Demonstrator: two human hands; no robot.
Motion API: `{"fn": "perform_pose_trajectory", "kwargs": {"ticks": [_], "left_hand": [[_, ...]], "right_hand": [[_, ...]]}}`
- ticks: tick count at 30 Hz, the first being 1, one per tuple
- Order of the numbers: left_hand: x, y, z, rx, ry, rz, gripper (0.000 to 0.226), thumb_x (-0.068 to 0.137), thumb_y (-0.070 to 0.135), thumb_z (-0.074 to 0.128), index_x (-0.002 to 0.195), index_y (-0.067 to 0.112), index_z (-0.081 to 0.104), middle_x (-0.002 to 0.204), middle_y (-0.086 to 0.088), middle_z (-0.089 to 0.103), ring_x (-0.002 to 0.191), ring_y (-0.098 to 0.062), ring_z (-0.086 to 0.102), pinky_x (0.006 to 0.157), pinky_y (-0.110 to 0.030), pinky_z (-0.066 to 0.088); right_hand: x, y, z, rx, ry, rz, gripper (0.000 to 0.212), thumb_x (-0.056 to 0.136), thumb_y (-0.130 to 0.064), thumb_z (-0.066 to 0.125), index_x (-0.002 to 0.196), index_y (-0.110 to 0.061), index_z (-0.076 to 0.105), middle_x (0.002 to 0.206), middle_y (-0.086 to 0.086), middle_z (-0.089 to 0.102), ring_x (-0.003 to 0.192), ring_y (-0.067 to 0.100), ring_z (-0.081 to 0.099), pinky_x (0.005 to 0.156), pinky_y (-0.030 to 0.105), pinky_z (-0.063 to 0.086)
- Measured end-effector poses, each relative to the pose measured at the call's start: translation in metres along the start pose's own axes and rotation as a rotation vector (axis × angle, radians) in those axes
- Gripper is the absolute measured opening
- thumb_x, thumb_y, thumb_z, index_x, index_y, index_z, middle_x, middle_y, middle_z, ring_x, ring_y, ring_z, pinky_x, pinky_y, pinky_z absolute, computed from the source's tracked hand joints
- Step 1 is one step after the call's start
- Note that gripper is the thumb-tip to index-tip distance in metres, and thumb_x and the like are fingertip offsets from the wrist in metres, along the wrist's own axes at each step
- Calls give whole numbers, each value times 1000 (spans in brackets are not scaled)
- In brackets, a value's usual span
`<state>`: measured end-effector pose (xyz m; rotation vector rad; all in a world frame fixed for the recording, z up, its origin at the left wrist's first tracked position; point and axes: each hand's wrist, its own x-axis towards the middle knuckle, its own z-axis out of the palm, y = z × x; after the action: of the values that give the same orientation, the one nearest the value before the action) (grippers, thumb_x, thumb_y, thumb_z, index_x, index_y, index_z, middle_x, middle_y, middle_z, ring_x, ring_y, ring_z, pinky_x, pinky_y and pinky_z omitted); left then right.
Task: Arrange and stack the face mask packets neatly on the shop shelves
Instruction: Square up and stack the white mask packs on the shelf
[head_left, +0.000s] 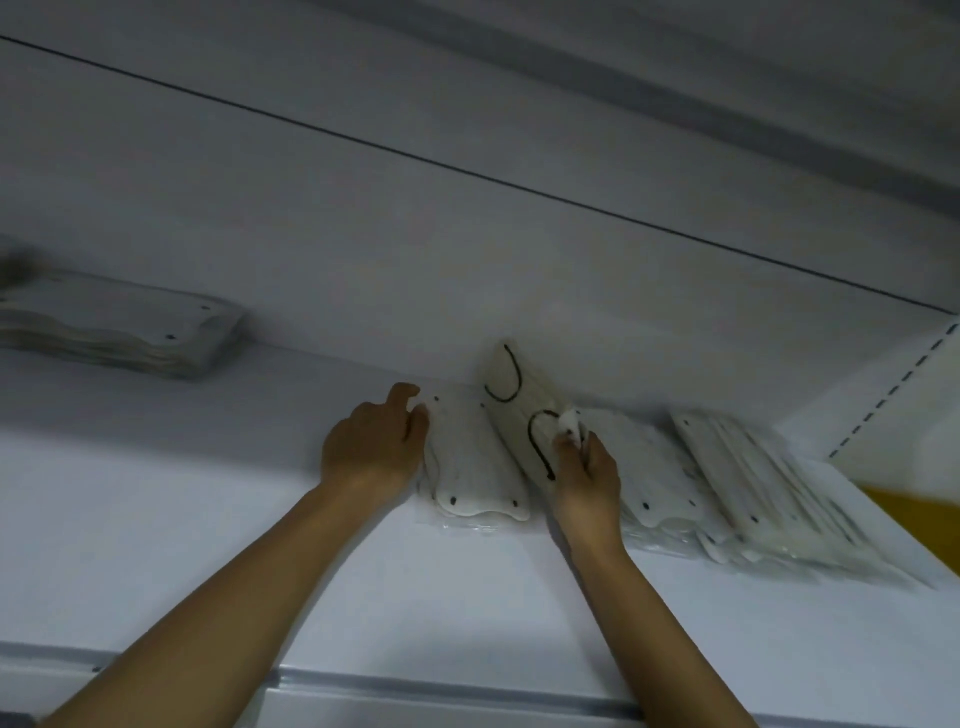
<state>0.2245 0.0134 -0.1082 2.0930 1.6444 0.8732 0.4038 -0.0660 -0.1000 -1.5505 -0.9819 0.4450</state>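
White shelf (260, 493) and back panel fill our head view. Our left hand (371, 441) presses its fingers against a flat mask stack's (470, 467) left side near the rear edge. Our right hand (587, 475) pinches a tilted packet (519, 410) with black ear loops beside it.

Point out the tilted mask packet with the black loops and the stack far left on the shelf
Tilted mask packet (519, 410), head view, its middle between the two black loops.
Far-left stack (130, 327), head view, its top face.
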Motion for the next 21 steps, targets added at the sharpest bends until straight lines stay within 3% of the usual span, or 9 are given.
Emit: {"fn": "perform_pose_trajectory", "kwargs": {"ticks": [2,4,7,9,11,12,14,17,21], "left_hand": [[3,-3,2,30,9,7,39,102,39,26,139,30,37,97,-5,68,89,-26,61,74,-34,46],[4,-4,4,-63,-36,20,38,102,40,27,137,34,37,96,-2,71,86,-24,63,76,-35,48],[3,-1,4,-225,-89,47,43,95,48,26,134,38,40,103,0,72,93,-25,64,86,-37,48],[8,-3,8,-363,-80,19,39,95,46,32,132,39,45,107,0,70,99,-25,63,90,-36,47],[8,-2,8,-628,-93,-39,32,91,46,40,121,46,53,109,-1,70,96,-26,67,91,-40,50],[7,-1,9,-787,-112,-71,29,89,45,43,115,46,56,111,-3,69,91,-27,69,88,-42,52],[5,4,11,-957,-135,-99,23,95,35,46,114,40,58,114,-4,67,83,-25,71,79,-38,53],[4,8,8,-770,-41,-6,28,101,31,40,126,29,52,114,2,66,83,-12,69,81,-35,53],[5,0,2,-521,157,30,36,98,40,44,132,28,49,117,6,62,104,-16,61,91,-30,44]], "right_hand": [[0,-1,1,-21,-4,-14,25,100,-20,48,75,-17,50,69,-5,49,62,6,45,65,26,37],[-4,-1,2,-192,-67,-104,23,99,-25,50,76,-18,52,67,-3,52,59,4,47,60,25,38],[-11,-8,4,-427,-252,-217,15,92,-37,58,94,-23,61,82,-5,64,74,4,58,66,25,45],[-15,-10,4,-589,-399,-235,53,79,-57,67,116,-20,57,108,-6,62,97,10,57,83,29,48],[-18,-10,7,-787,-526,-248,96,66,-74,66,142,-24,37,138,-6,45,126,14,44,104,32,40],[-19,-6,9,-843,-540,-281,104,64,-76,65,147,-23,30,145,-3,39,133,17,39,108,34,36],[-17,2,12,-782,-441,-409,89,71,-65,68,140,-15,40,133,4,52,119,21,52,96,26,41],[-13,5,12,-721,-317,-472,50,80,-33,60,123,-8,54,102,6,62,83,22,58,71,22,36],[-9,0,7,-543,-213,-337,24,88,-13,57,112,-17,55,86,-1,63,72,16,58,61,23,37]]}}
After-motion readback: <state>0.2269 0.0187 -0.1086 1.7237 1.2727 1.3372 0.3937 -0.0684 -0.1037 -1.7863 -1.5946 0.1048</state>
